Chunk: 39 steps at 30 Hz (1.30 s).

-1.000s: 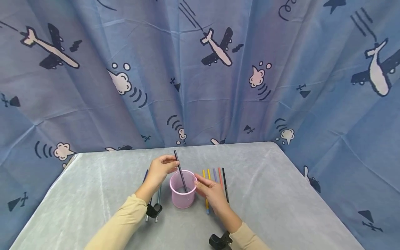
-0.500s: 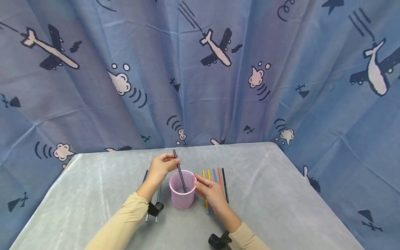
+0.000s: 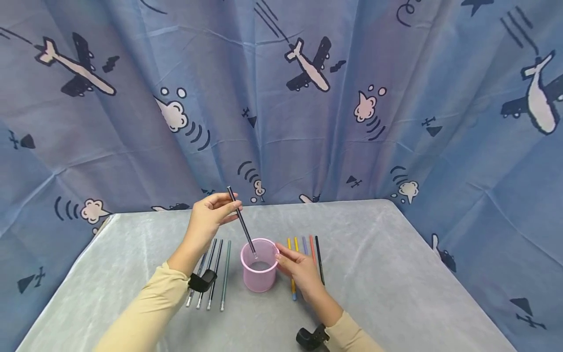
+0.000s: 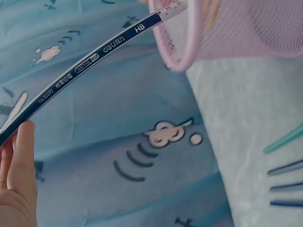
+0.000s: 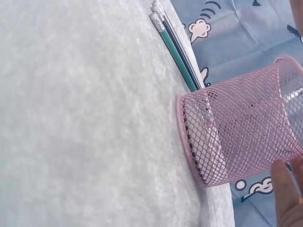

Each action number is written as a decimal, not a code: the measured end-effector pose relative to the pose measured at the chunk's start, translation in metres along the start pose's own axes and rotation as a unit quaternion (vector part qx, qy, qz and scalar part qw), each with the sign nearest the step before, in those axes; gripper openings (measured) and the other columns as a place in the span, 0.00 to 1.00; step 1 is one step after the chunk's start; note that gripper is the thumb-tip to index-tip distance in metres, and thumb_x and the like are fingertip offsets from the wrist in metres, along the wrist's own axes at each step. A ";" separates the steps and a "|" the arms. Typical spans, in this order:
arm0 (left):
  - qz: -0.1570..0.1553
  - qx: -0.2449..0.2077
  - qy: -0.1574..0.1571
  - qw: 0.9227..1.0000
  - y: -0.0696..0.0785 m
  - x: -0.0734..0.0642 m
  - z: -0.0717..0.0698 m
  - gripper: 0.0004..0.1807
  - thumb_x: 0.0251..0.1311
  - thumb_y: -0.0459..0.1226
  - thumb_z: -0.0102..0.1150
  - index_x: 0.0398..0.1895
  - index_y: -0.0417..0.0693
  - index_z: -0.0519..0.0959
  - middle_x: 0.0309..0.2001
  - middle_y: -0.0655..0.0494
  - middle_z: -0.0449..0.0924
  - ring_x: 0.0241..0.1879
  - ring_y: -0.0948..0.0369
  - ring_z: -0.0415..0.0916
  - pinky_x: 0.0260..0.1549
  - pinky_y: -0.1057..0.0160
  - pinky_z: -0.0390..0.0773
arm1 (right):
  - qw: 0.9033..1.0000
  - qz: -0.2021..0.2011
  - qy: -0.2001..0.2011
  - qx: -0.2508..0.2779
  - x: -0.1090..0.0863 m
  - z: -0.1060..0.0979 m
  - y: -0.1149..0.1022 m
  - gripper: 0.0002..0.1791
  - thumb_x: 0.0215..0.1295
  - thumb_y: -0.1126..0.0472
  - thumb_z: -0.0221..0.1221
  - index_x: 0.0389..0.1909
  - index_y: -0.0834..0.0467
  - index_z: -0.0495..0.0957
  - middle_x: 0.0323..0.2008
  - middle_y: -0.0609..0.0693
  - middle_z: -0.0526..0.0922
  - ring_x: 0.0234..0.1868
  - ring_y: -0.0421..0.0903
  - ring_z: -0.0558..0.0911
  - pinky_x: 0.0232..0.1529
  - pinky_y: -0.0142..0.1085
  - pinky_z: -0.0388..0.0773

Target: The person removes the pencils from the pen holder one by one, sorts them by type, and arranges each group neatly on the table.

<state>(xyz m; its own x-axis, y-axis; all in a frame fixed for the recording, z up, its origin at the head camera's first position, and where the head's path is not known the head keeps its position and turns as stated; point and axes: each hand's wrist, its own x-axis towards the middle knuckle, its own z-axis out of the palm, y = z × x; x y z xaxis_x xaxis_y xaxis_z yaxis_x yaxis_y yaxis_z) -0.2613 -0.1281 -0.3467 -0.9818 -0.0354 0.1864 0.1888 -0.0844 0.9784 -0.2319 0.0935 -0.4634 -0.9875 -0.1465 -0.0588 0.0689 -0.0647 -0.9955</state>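
My left hand (image 3: 208,217) pinches a dark blue HB pencil (image 3: 245,230) near its upper end and holds it at a slant. In the left wrist view, the white eraser end of this pencil (image 4: 90,63) is just inside the mouth of a pink mesh pen holder (image 4: 270,33). With thumb and fingers at the rim, my right hand (image 3: 303,274) holds the pen holder (image 3: 259,281) upright on the table from its right side. Through the mesh in the right wrist view, no pencils show standing inside the pen holder (image 5: 241,127).
Left of the pen holder lie a green pencil (image 3: 226,276) and several dark pencils (image 3: 214,274), eraser ends toward me. To its right are yellow pencils (image 3: 293,289), a purple one (image 3: 304,244), a red one (image 3: 312,247) and a black one (image 3: 319,259). A patterned curtain (image 3: 211,122) hangs behind.
My left hand has moved up and left, drawing the pencil from deep inside the pen holder to near its rim. The pencils under the left forearm show more now. My right hand stays put.
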 end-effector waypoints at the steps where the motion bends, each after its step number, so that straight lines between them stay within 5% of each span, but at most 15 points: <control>1: 0.006 -0.003 0.000 1.000 0.003 0.000 -0.003 0.16 0.54 0.33 0.64 0.45 0.35 0.77 0.35 0.59 0.83 0.38 0.61 0.83 0.40 0.60 0.83 | 1.000 0.002 -0.001 0.000 0.000 0.000 0.000 0.26 0.59 0.58 0.62 0.59 0.62 0.71 0.59 0.57 0.73 0.53 0.42 0.78 0.49 0.30 0.78; 9: 0.043 -0.015 0.014 0.999 0.017 -0.002 -0.030 0.13 0.55 0.33 0.63 0.44 0.38 0.77 0.32 0.58 0.83 0.34 0.62 0.83 0.38 0.62 0.83 | 1.000 0.006 -0.003 0.000 0.001 -0.003 -0.002 0.26 0.60 0.57 0.61 0.59 0.60 0.71 0.60 0.55 0.72 0.54 0.43 0.78 0.49 0.29 0.78; 18: 0.035 -0.017 0.024 0.999 0.014 -0.003 -0.053 0.14 0.55 0.33 0.63 0.45 0.37 0.78 0.33 0.57 0.84 0.34 0.63 0.83 0.38 0.63 0.83 | 1.000 0.008 0.002 0.005 0.002 -0.002 -0.003 0.25 0.60 0.59 0.61 0.58 0.62 0.72 0.59 0.56 0.73 0.52 0.42 0.79 0.49 0.30 0.79; 27: -0.020 0.063 0.005 0.998 -0.003 -0.001 -0.062 0.20 0.56 0.35 0.63 0.50 0.33 0.75 0.31 0.64 0.83 0.35 0.67 0.82 0.40 0.63 0.82 | 1.000 0.010 0.009 0.007 0.001 -0.002 -0.002 0.25 0.59 0.60 0.62 0.58 0.62 0.72 0.58 0.57 0.74 0.52 0.43 0.79 0.48 0.31 0.79; 39: -0.104 0.140 -0.069 0.982 -0.027 0.007 -0.075 0.19 0.55 0.33 0.62 0.46 0.29 0.71 0.32 0.58 0.83 0.35 0.64 0.82 0.44 0.56 0.82 | 1.000 0.007 -0.008 0.004 0.001 -0.003 0.000 0.28 0.59 0.56 0.62 0.59 0.62 0.71 0.58 0.57 0.74 0.55 0.46 0.78 0.49 0.31 0.78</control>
<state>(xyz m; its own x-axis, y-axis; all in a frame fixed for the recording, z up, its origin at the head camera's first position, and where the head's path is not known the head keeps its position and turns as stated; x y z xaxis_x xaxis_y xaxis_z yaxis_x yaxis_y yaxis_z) -0.2713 -0.2009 -0.3783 -0.9955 0.0902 -0.0285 -0.0097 0.2026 0.9792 -0.2331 0.0961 -0.4633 -0.9839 -0.1634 -0.0717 0.0841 -0.0704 -0.9940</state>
